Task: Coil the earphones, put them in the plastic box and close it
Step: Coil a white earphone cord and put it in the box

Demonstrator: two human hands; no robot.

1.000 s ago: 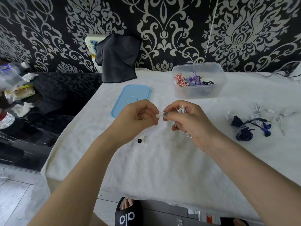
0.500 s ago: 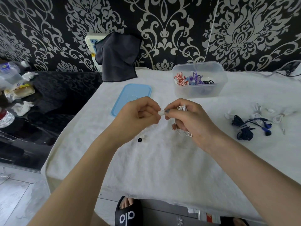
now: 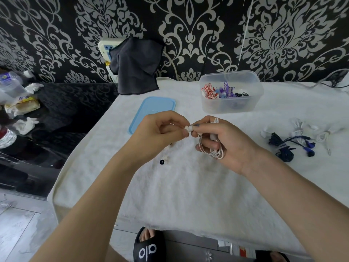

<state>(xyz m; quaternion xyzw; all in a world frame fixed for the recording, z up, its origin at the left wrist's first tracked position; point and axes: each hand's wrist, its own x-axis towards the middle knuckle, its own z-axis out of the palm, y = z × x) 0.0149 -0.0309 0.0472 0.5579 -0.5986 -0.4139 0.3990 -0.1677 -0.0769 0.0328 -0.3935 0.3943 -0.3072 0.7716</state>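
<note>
White earphones (image 3: 217, 152) hang as a loose coil from my right hand (image 3: 226, 142), held above the middle of the white cloth. My left hand (image 3: 160, 133) pinches a small white end piece (image 3: 188, 128) of the same cable against my right fingertips. The clear plastic box (image 3: 231, 105) stands open at the back, with red-white, purple and black coiled earphones inside. Its light blue lid (image 3: 153, 110) lies flat to the box's left. A small black earbud piece (image 3: 161, 162) lies on the cloth below my left hand.
Dark blue earphones (image 3: 283, 146) and two white coiled sets (image 3: 298, 127) lie on the cloth (image 3: 188, 195) at the right. A dark cloth (image 3: 136, 67) hangs on the wall behind. Clutter sits on a black surface at the left. A sandalled foot (image 3: 147, 242) shows below the table edge.
Both hands have stayed together over the cloth, shifting slightly; my right fingers have turned so more of the white coil shows below the palm.
</note>
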